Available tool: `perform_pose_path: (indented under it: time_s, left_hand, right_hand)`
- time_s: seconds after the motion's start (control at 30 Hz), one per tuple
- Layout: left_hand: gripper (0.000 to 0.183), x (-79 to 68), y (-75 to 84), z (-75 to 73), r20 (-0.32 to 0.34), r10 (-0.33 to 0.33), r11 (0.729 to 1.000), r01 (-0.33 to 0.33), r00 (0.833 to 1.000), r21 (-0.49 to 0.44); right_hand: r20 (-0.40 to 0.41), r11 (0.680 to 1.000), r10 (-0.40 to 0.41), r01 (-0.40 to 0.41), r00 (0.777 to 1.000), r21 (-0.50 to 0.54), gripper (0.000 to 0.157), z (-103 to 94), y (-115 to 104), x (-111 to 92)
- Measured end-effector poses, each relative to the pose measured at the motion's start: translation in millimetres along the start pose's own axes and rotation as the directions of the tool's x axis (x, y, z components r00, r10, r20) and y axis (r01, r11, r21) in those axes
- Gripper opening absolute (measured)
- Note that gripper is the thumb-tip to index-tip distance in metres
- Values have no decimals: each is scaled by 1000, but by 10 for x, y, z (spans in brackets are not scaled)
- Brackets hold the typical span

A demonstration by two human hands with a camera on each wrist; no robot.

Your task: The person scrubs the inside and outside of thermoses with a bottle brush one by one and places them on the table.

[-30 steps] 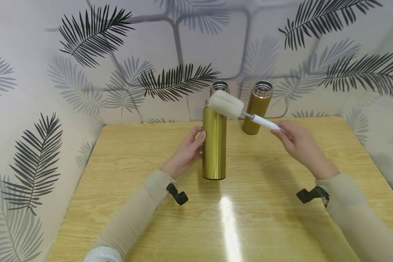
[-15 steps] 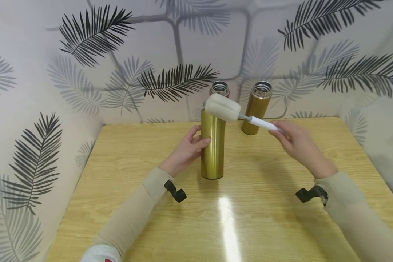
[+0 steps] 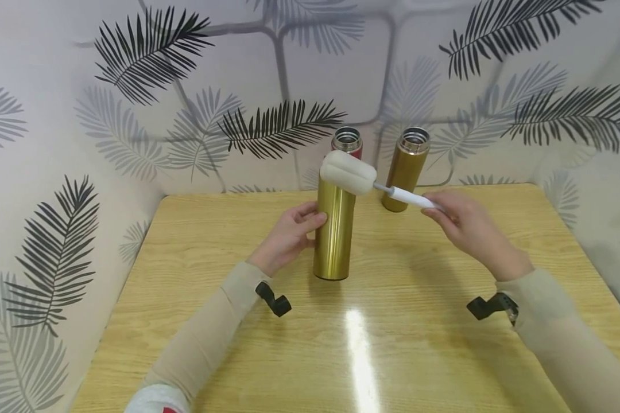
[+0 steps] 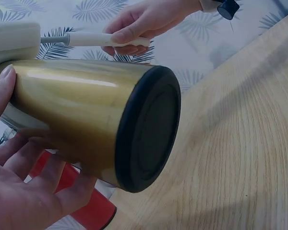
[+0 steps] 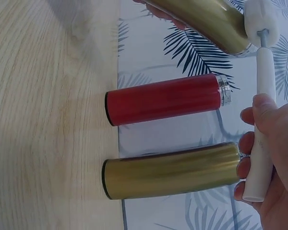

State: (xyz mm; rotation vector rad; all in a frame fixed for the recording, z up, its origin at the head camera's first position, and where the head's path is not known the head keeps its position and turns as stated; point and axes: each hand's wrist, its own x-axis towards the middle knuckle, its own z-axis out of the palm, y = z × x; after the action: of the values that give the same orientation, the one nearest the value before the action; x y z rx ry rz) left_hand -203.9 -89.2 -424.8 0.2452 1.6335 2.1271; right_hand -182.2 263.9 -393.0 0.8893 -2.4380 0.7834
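My left hand [image 3: 288, 236] grips a gold vacuum flask [image 3: 333, 235], thumb on its near side and fingers round the back. The flask is raised off the table, and its black base [image 4: 151, 129] faces the left wrist camera. My right hand [image 3: 467, 226] holds the white handle of a sponge bottle brush [image 3: 410, 198] between thumb and curled fingers. The brush's cream sponge head [image 3: 348, 172] lies slantwise across the top of the flask, hiding its mouth in the head view. The right wrist view shows the sponge right at the flask's upper end.
Behind the held flask stands a red flask [image 5: 165, 99], mostly hidden in the head view. A second gold flask [image 3: 405, 169] stands uncapped to its right. Both are near the back edge of the wooden table [image 3: 212, 241], close to the leaf-patterned wall [image 3: 237, 69].
The held flask has shifted slightly left with my left hand, whose thumb has moved on its side. The brush has moved a little left and down, staying over the flask's top.
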Motion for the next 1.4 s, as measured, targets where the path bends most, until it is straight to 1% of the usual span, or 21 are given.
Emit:
perform_pose_path:
  time_s: [0.07, 0.17, 0.27, 0.37, 0.47, 0.6, 0.77, 0.83, 0.97, 1.03, 1.13, 1.27, 1.4]
  left_hand:
    - [48, -5, 3, -7, 10, 9, 1000, -9, 1000, -20]
    - [47, -6, 18, -18, 12, 36, 996, -35, 999, -81]
    - [50, 10, 41, -37, -21, 63, 987, -65, 998, -149]
    - [51, 36, 66, -63, -64, 77, 979, -88, 995, -184]
    - [49, 54, 83, -87, -99, 84, 974, -103, 992, -203]
    - [42, 67, 106, -99, -111, 101, 969, -123, 989, -215]
    - [44, 55, 142, -84, -111, 105, 967, -128, 988, -219]
    - [41, 48, 148, -75, -112, 96, 965, -120, 989, -232]
    - [27, 40, 141, -66, -100, 83, 964, -105, 992, -245]
    - [23, 40, 132, -63, -92, 83, 966, -103, 992, -236]
    - [25, 33, 111, -56, -84, 88, 970, -105, 993, -219]
    - [29, 12, 77, -39, -69, 90, 977, -102, 993, -190]
    - [24, -9, 38, -26, -24, 86, 978, -89, 996, -187]
  right_hand:
    - [16, 1000, -10, 10, 1000, -4, 27, 11, 0, -17]
    - [52, 1000, -30, 30, 998, -1, 30, 39, -7, -55]
    - [91, 999, -53, 52, 994, 14, 32, 76, -16, -114]
    - [127, 997, -70, 67, 989, 30, 34, 108, -22, -181]
    - [165, 996, -80, 75, 983, 40, 34, 137, -23, -257]
    - [207, 996, -78, 70, 975, 46, 33, 152, -16, -341]
    - [235, 996, -79, 66, 969, 61, 32, 133, -6, -388]
    - [237, 996, -83, 70, 968, 64, 32, 134, 4, -400]
    - [224, 996, -79, 67, 971, 57, 33, 146, 25, -404]
    - [214, 997, -71, 64, 974, 42, 33, 151, 36, -395]
    - [198, 998, -65, 62, 978, 24, 34, 156, 49, -368]
    - [156, 998, -65, 64, 986, 12, 34, 148, 70, -310]
    - [129, 1000, -20, 20, 991, 1, 31, 117, 86, -243]
